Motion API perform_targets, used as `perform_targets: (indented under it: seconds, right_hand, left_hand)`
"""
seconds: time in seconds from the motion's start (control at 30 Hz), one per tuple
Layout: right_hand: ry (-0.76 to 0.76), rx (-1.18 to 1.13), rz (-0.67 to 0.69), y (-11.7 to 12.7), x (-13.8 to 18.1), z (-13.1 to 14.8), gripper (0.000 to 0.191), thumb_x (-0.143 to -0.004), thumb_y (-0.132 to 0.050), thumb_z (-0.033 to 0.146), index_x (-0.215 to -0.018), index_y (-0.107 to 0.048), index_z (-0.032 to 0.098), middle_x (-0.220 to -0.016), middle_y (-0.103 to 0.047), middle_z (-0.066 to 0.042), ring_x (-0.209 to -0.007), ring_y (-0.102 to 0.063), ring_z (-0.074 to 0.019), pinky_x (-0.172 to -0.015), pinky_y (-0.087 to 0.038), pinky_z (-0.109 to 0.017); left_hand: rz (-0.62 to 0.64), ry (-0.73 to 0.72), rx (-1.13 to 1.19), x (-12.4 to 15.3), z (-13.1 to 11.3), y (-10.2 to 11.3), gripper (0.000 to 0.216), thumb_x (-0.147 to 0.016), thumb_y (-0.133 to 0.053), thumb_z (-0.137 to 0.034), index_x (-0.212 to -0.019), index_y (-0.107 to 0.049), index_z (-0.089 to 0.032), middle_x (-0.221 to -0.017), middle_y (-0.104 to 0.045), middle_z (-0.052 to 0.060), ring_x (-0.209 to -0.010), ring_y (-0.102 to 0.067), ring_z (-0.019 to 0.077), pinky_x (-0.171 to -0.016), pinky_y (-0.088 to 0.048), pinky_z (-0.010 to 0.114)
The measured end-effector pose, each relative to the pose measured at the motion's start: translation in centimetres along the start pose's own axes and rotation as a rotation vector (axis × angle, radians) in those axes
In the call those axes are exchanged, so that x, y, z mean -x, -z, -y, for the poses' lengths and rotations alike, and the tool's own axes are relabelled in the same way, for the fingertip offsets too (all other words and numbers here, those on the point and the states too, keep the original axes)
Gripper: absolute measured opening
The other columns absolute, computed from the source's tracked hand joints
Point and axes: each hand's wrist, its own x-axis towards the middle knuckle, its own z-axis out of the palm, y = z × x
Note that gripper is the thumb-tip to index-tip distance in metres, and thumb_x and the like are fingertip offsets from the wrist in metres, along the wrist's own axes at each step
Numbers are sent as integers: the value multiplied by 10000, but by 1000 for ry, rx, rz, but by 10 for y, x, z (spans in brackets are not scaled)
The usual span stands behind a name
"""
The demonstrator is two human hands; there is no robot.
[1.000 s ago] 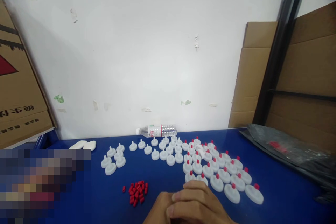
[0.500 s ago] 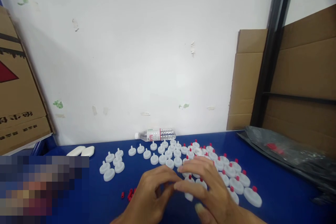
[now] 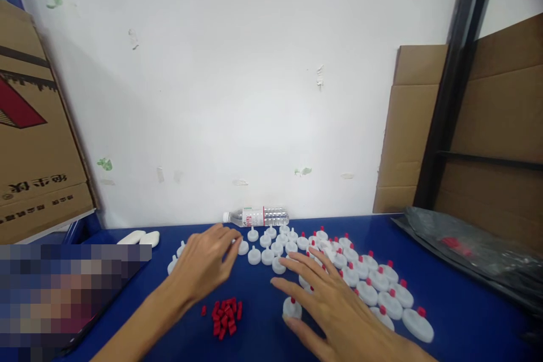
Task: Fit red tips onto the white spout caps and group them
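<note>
My left hand reaches out over the plain white caps at the left of the group, its fingers bent over them; what they touch is hidden. Spread flat, my right hand rests on the blue table, its thumb beside a white cap with a red tip. A small heap of red plugs lies between my two forearms. Several white caps fitted with red plugs lie in rows to the right of my right hand.
A clear water bottle lies on its side against the white wall. Cardboard boxes stand at the left and cardboard sheets at the right. A black plastic bag covers the right back corner. Two white oval pieces lie at the left.
My hands were joined together near the table's front edge, then parted. The left hand moved out to the plain caps; the right hand opened flat, and a red-tipped cap now lies by its thumb.
</note>
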Motion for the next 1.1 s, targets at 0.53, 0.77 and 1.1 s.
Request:
perform_targets:
  seconds: [0.53, 0.77, 1.1]
  right_hand:
    - [-185, 75, -89, -37, 12, -18, 305, -930, -553, 128, -1157, -728, 232, -1304, -720, -91, -1315, -617, -329, -1177, -395, -614]
    - [-288, 231, -107, -51, 18, -32, 258, -924, -575, 182, -1116, -739, 230, -1215, -750, -97, -1241, -652, -347, -1152, -393, -630]
    - [-152, -1, -258, -15, 3, -2, 382, -1037, -597, 331, -1413, -555, 277, -1281, -717, -65, -1250, -643, -285, -1205, -346, -603]
  left_hand:
    - [312, 425, -373, 5, 35, 6, 335, -1003, -420, -199, -999, -742, -103, -965, -763, 232, -935, -752, 399, -754, -541, 441]
    - [345, 460, -293, 9, 43, -4, 150, -960, -600, -217, -999, -729, -152, -990, -766, 128, -906, -747, 283, -826, -538, 407]
    - [214, 173, 120, 1, -3, 5, 211, -1037, -570, -276, -1074, -778, -274, -1076, -798, 43, -982, -729, 250, -839, -512, 336]
